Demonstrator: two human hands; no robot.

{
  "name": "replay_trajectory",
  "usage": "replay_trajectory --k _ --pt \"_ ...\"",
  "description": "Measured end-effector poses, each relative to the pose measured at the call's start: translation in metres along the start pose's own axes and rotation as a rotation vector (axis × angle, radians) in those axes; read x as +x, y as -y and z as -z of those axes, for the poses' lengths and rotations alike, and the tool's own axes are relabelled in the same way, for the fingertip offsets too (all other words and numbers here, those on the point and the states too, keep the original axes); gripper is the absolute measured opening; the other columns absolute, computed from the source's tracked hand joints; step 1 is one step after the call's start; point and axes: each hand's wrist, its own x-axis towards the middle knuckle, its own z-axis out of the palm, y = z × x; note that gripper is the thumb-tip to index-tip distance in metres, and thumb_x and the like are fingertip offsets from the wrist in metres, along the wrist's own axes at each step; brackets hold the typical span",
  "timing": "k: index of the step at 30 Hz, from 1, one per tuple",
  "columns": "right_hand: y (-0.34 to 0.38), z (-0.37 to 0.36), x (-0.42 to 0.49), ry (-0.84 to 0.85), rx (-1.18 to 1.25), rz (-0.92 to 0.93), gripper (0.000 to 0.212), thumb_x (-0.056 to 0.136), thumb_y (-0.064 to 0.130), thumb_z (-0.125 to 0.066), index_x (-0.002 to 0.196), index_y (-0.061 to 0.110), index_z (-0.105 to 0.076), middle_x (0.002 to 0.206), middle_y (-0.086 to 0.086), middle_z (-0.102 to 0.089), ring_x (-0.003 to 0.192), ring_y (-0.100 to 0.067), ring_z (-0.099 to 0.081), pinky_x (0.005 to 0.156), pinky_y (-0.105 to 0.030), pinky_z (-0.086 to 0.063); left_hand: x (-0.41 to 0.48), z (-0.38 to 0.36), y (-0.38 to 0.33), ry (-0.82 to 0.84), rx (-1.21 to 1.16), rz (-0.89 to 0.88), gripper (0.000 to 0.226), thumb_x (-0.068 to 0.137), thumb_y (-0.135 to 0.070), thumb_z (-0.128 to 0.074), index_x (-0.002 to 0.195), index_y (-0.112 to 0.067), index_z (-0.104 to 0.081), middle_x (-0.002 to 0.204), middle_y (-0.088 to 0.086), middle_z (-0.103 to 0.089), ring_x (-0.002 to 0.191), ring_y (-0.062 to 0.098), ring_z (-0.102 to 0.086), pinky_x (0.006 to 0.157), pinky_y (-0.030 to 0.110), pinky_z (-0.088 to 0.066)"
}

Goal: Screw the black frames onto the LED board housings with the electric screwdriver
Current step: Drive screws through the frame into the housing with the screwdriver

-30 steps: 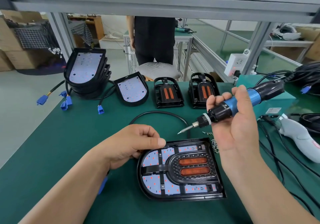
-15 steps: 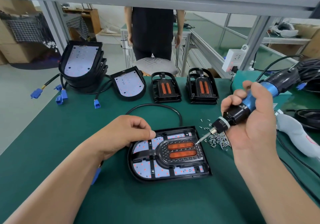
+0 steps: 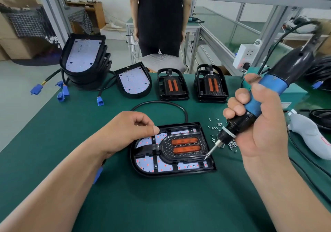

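- Table (image 3: 71,133): green mat, with the work piece lying near its middle, right in front of me.
- Stack of bare LED board housings (image 3: 84,59) at far left. Two stacks of spare frames (image 3: 172,86) at far centre, untouched.
- LED board housing (image 3: 172,173) in work lies flat with the black frame (image 3: 186,155) seated in it, orange lenses up.
- Right hand (image 3: 259,133): fingers wrapped tight round the electric screwdriver (image 3: 265,92), tool tilted, bit pointing down-left.
- Left hand (image 3: 129,129): fingers curled in, thumb on the housing's far-left edge to steady it. I see nothing pinched.
- Loose screws (image 3: 216,126) lie scattered just right of the housing.
- Bit tip (image 3: 207,156): a second ago it was up in the air, half a second ago it was at the screw pile, and now it is down on the frame's near-right corner.
- My read: a screw was picked up and driving at this corner is about to start. The screw itself is too small to confirm. Several holes look unfilled, so it is early on this unit.
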Motion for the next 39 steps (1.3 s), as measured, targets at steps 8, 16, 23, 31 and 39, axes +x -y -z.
replay_trajectory --k 8,16,23,31,39 --pt "-0.002 -0.007 -0.004 0.055 -0.027 -0.014 0.016 0.099 0.019 -0.047 0.111 0.022 -0.058 0.076 0.004 -0.047 0.056 -0.012 -0.043 0.057 -0.027 -0.046 0.001 -0.001 0.001 -0.007 0.03 0.013 0.018 0.084 -0.033 -0.089 0.083 -0.018 -0.078 0.072 -0.005 -0.07 0.068 0.008 -0.057 0.067 0.019 -0.046" --pt "-0.003 -0.011 -0.007 0.086 -0.061 -0.019 0.02 0.095 0.016 -0.049 0.11 0.021 -0.06 0.074 0.002 -0.048 0.054 -0.013 -0.043 0.054 -0.028 -0.046 0.0 -0.001 -0.001 -0.009 0.054 0.015 0.017 0.086 -0.032 -0.087 0.083 -0.018 -0.078 0.072 -0.003 -0.07 0.066 0.008 -0.056 0.066 0.022 -0.045" --pt "-0.001 -0.012 -0.008 0.094 -0.073 -0.008 0.02 0.094 0.015 -0.048 0.111 0.02 -0.059 0.074 0.002 -0.048 0.053 -0.014 -0.043 0.054 -0.028 -0.046 0.0 -0.001 -0.002 -0.007 0.049 0.011 0.018 0.084 -0.032 -0.087 0.082 -0.017 -0.078 0.07 -0.003 -0.067 0.066 0.009 -0.053 0.063 0.018 -0.043" --pt "0.001 -0.011 -0.007 0.131 -0.092 -0.006 0.027 0.086 0.021 -0.06 0.113 0.019 -0.059 0.074 0.001 -0.048 0.053 -0.015 -0.044 0.054 -0.029 -0.046 0.0 0.0 -0.002 -0.003 0.054 0.007 0.018 0.084 -0.034 -0.087 0.082 -0.019 -0.078 0.07 -0.005 -0.067 0.066 0.008 -0.053 0.064 0.019 -0.043" --pt "-0.003 -0.013 -0.013 0.302 -0.085 -0.02 0.028 0.087 0.018 -0.058 0.114 0.021 -0.062 0.072 0.003 -0.049 0.051 -0.014 -0.045 0.054 -0.028 -0.046 -0.001 -0.006 0.001 -0.025 0.219 -0.044 0.021 0.092 -0.044 -0.079 0.079 -0.03 -0.071 0.061 -0.013 -0.054 0.057 0.005 -0.043 0.055 0.017 -0.038"
